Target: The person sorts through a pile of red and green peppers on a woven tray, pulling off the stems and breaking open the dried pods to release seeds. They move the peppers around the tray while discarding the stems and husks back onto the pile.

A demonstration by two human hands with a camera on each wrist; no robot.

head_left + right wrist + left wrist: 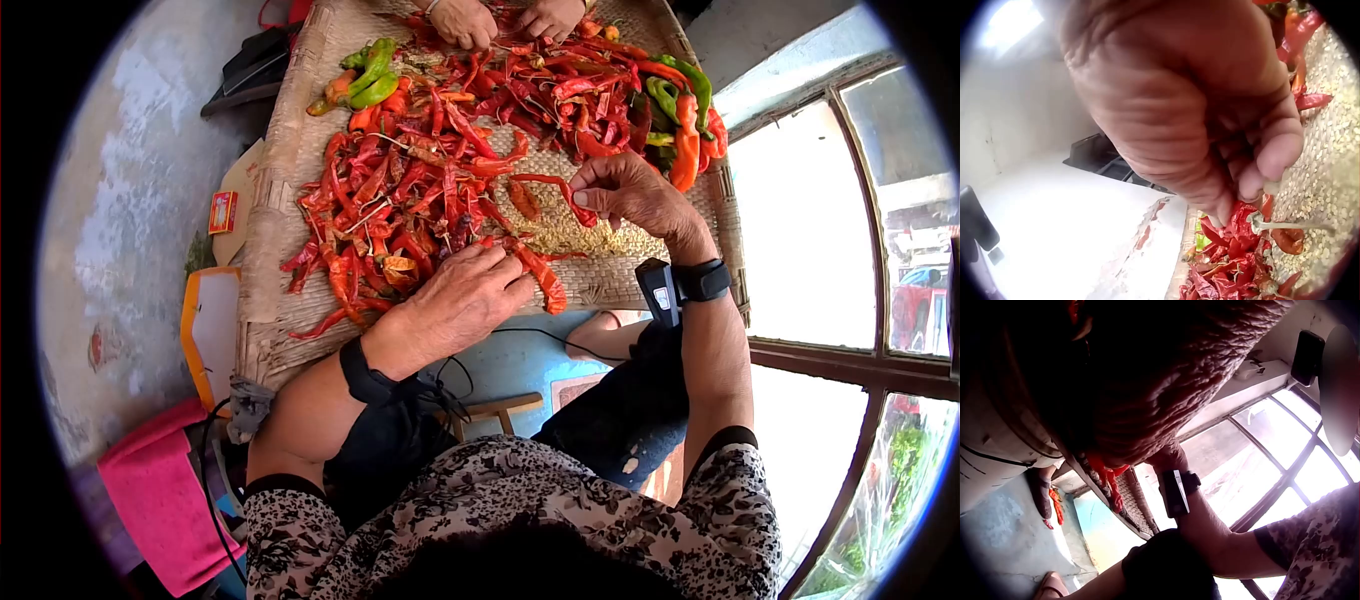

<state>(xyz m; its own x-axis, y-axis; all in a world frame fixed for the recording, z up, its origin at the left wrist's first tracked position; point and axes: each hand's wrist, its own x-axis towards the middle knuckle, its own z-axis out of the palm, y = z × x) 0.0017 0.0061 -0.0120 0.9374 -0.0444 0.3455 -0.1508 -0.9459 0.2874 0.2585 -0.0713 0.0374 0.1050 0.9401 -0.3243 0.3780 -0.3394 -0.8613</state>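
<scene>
My right hand (635, 195) pinches a dried red chili pepper (582, 210) between thumb and fingers, over the right part of a woven tray (262, 250). Up close in the right wrist view, the wrinkled red chili (1241, 234) has its pale stem (1297, 226) pointing right. My left hand (465, 300) rests on the near edge of the chili pile (400, 190), fingers loosely bent. Just beyond its fingertips lies a long red chili (545, 275). Pale seeds (600, 240) cover the tray below my right hand, beside a brownish chili (524, 200).
Another person's hands (465, 22) work among chilies at the tray's far end. Green peppers (375, 75) lie at the far left, and orange and green ones (687, 140) at the right rim. Windows (810, 220) stand right; a pink cloth (165, 495) hangs lower left.
</scene>
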